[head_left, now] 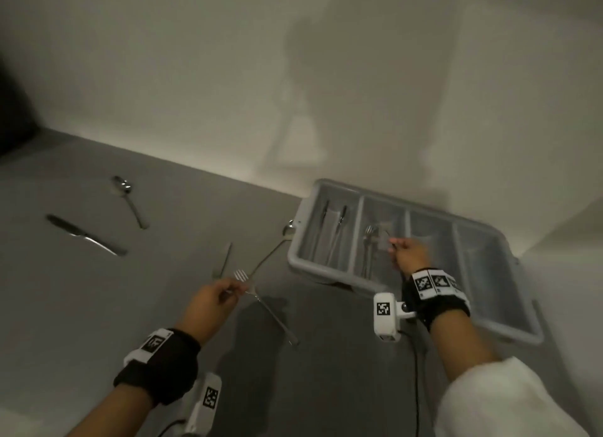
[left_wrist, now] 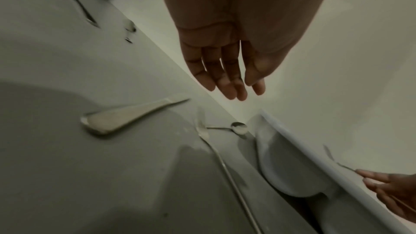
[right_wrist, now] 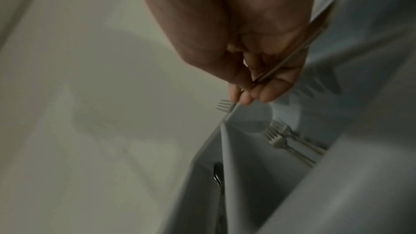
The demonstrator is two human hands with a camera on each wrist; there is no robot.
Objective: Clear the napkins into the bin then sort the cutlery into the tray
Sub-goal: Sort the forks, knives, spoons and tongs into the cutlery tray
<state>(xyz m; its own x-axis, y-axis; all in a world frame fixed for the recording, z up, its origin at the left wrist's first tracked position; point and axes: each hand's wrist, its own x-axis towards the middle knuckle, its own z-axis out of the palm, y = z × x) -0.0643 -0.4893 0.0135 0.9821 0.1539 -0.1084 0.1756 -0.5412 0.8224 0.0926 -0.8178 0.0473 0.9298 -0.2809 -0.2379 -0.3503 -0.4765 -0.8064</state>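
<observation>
A grey cutlery tray point(head_left: 339, 281) with several compartments sits at the right of the counter. My right hand point(head_left: 403, 252) pinches a fork point(right_wrist: 224, 106) by its handle above the second compartment, where other forks point(right_wrist: 279, 140) lie. Knives point(head_left: 328, 231) lie in the leftmost compartment. My left hand point(head_left: 217, 294) hovers over the counter with straight fingers point(left_wrist: 227, 77) and holds nothing. Just beyond its fingertips a fork point(head_left: 266, 307) lies on the counter, crossed by a long spoon point(head_left: 270, 253). No napkins or bin are in view.
Loose on the grey counter lie a spoon point(head_left: 128, 199), a knife point(head_left: 85, 236) at the far left and another utensil point(head_left: 224, 259) near my left hand. The white wall point(head_left: 228, 94) runs right behind the tray. A black cable point(head_left: 417, 371) hangs from my right wrist.
</observation>
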